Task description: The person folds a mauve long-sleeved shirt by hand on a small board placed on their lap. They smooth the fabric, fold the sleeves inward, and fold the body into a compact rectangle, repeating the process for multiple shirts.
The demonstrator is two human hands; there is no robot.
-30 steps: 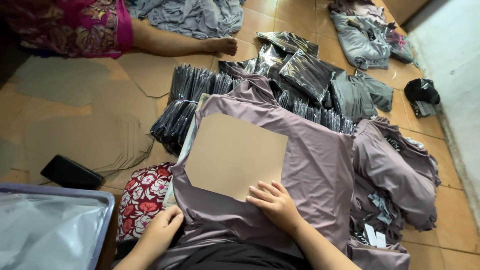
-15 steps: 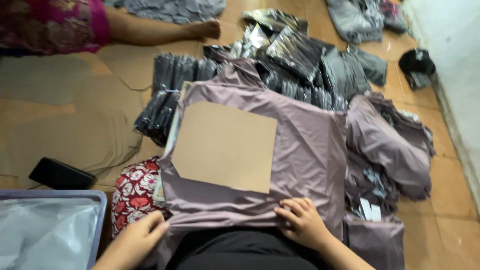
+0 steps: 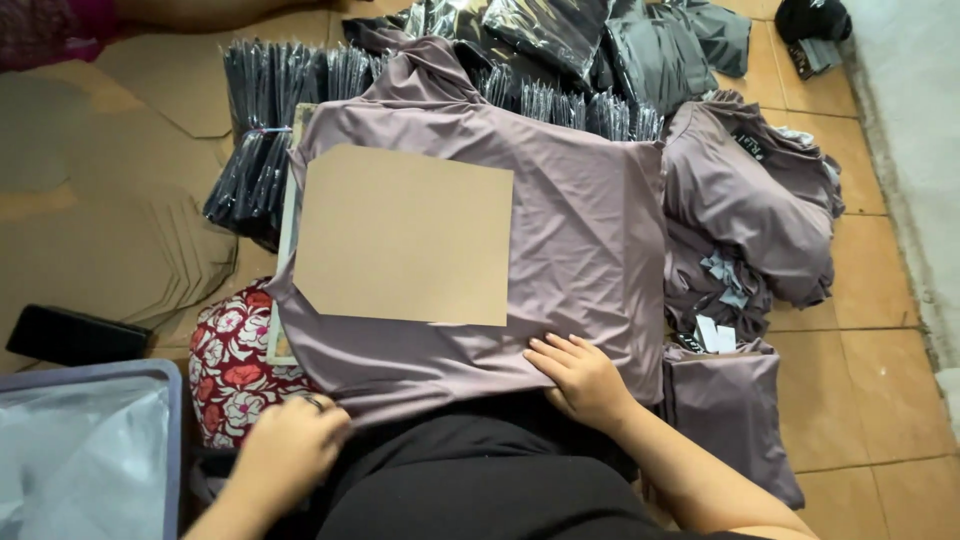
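— On the floor, what lies spread out flat?
— A purple shirt (image 3: 580, 230), with a brown card sheet (image 3: 405, 235) lying on top of it.
— What do the hands do?
— The right hand (image 3: 580, 378) lies flat, fingers spread, on the shirt's bottom edge. The left hand (image 3: 290, 445) is curled at the bottom left corner, pinching the cloth there.
— And beside it?
— More purple shirts (image 3: 750, 210) piled on the right.

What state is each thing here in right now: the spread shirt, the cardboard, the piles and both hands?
Mauve shirt: spread flat, unfolded.
Cardboard sheet: lying flat on the shirt.
Right hand: palm down, pressing the shirt's near hem.
Left hand: closed at the hem's left corner.
Loose mauve garments: crumpled in a heap.
Folded mauve garment: folded flat.
Dark bagged packs: sealed, stacked in rows.
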